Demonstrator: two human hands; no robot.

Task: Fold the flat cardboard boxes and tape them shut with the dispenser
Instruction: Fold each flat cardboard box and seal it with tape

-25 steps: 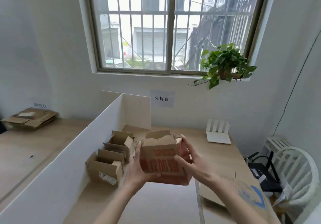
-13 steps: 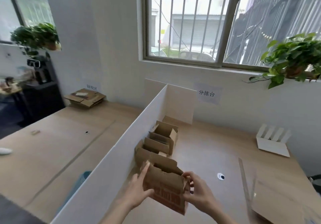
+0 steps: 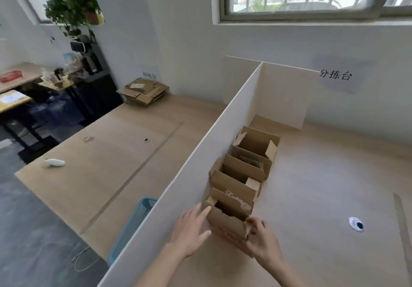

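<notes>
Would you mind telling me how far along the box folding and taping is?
Done: three folded boxes stand open-topped along the white divider. In hand: left hand and right hand set a fourth box at the row's end. Left: taping; no dispenser shows.

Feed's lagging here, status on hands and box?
Left hand flat against box. Right hand grips its near corner. Box on table, top open, untaped. White divider close alongside.
</notes>
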